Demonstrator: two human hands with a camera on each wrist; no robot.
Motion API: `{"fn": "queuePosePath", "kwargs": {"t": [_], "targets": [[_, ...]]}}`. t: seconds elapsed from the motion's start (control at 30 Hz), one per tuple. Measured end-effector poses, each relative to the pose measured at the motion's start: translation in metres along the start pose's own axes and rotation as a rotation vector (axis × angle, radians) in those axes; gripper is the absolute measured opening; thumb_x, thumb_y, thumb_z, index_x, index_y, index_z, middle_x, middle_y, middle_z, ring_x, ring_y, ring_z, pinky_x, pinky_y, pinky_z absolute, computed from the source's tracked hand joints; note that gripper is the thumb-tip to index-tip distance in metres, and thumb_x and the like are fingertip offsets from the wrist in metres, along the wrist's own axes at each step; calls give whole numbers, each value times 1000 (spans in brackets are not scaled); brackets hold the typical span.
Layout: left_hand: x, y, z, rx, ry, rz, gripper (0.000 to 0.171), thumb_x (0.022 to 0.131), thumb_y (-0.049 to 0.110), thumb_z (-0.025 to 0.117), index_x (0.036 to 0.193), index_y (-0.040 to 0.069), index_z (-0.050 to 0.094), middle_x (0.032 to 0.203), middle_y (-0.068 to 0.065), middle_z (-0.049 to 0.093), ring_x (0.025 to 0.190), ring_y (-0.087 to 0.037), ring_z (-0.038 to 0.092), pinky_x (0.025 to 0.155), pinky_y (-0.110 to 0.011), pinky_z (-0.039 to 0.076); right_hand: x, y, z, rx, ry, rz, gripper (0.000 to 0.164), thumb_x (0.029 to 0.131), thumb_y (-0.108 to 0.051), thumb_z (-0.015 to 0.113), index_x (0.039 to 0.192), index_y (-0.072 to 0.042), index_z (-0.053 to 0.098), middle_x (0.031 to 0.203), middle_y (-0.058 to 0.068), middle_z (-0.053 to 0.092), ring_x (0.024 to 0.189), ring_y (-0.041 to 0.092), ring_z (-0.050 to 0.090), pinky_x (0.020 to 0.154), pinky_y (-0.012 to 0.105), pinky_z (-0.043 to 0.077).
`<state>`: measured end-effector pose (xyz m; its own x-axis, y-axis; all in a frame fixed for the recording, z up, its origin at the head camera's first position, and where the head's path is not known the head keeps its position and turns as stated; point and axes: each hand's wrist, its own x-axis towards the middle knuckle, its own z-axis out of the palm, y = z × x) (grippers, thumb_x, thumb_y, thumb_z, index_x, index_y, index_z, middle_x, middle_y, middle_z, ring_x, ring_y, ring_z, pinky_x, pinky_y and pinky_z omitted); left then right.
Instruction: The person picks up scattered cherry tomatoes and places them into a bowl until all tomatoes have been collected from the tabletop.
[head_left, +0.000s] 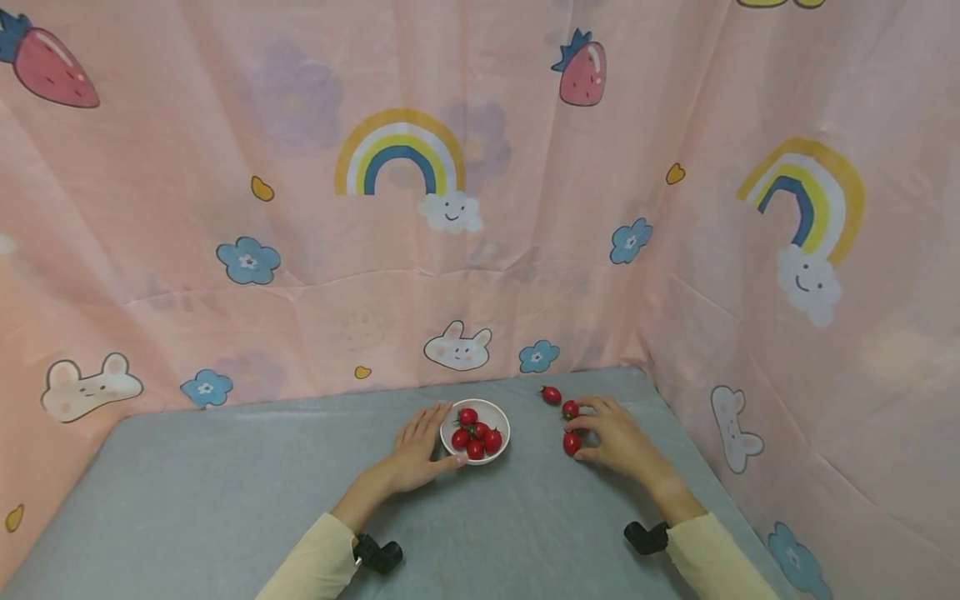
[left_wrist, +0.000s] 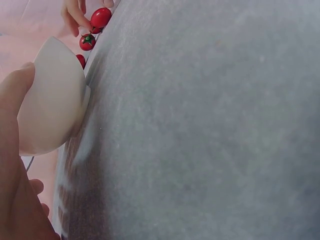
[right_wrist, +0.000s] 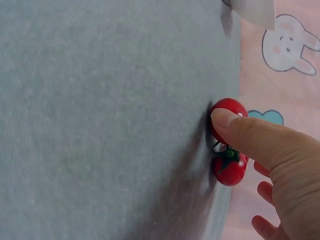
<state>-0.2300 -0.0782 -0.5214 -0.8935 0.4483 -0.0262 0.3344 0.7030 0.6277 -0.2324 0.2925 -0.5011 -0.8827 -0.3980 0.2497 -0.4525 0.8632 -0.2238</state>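
Observation:
A small white bowl (head_left: 504, 451) holds several red cherry tomatoes (head_left: 492, 442). My left hand (head_left: 411, 454) holds the bowl from its left side, thumb at the near rim and fingers along the far left. In the left wrist view, the thumb (left_wrist: 18, 82) lies against the bowl's wall (left_wrist: 55, 100). To the right, my right hand (head_left: 618, 440) pinches a cherry tomato (head_left: 572, 443) on the table between thumb and index finger. A second loose tomato (head_left: 570, 409) sits just behind, by the index finger, and a third (head_left: 551, 395) lies farther back.
A grey cloth covers the table (head_left: 225, 500). Pink patterned curtain (head_left: 525, 275) hangs along the back and right edges. A black wrist device (head_left: 378, 554) is on the left wrist, another (head_left: 647, 538) on the right.

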Motion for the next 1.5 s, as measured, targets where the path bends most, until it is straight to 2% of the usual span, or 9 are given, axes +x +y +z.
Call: {"fn": "queuePosePath", "kwargs": {"t": [0.27, 0.53, 0.87, 1.03, 1.5], "targets": [[0, -1, 2, -11, 2, 14, 94, 89, 63, 57, 160, 22, 10, 167, -15, 13, 154, -42, 8, 119, -69, 9, 1, -2, 3, 9, 4, 14, 38, 69, -21, 90, 104, -18, 77, 132, 16, 61, 126, 38, 50, 105, 63, 39], [0, 1, 1, -14, 0, -13, 93, 90, 62, 58, 160, 23, 11, 168, -13, 13, 155, -40, 8, 120, -67, 9, 4, -2, 6, -2, -2, 28, 35, 71, -24, 89, 102, -18, 77, 132, 16, 61, 125, 37, 51, 104, 62, 40], [1, 0, 0, -14, -7, -11, 94, 89, 63, 58, 160, 24, 10, 168, -11, 13, 155, -39, 8, 120, -67, 10, 6, -4, 7, 1, 27, -1, 33, 70, -28, 89, 99, -20, 77, 129, 15, 62, 123, 36, 53, 102, 62, 41], [1, -1, 1, -16, -16, -18, 94, 89, 62, 58, 160, 25, 10, 168, -11, 12, 155, -38, 8, 120, -67, 9, 7, -6, 7, 2, 23, -19, 39, 68, -35, 90, 100, -19, 77, 127, 13, 63, 121, 35, 54, 101, 61, 42], [1, -1, 1, -15, -5, -16, 93, 89, 61, 59, 160, 25, 11, 168, -11, 12, 155, -39, 7, 120, -67, 9, 13, -9, 16, -20, 13, -7, 35, 69, -37, 89, 96, -19, 76, 128, 14, 63, 123, 34, 53, 103, 59, 42]]}}
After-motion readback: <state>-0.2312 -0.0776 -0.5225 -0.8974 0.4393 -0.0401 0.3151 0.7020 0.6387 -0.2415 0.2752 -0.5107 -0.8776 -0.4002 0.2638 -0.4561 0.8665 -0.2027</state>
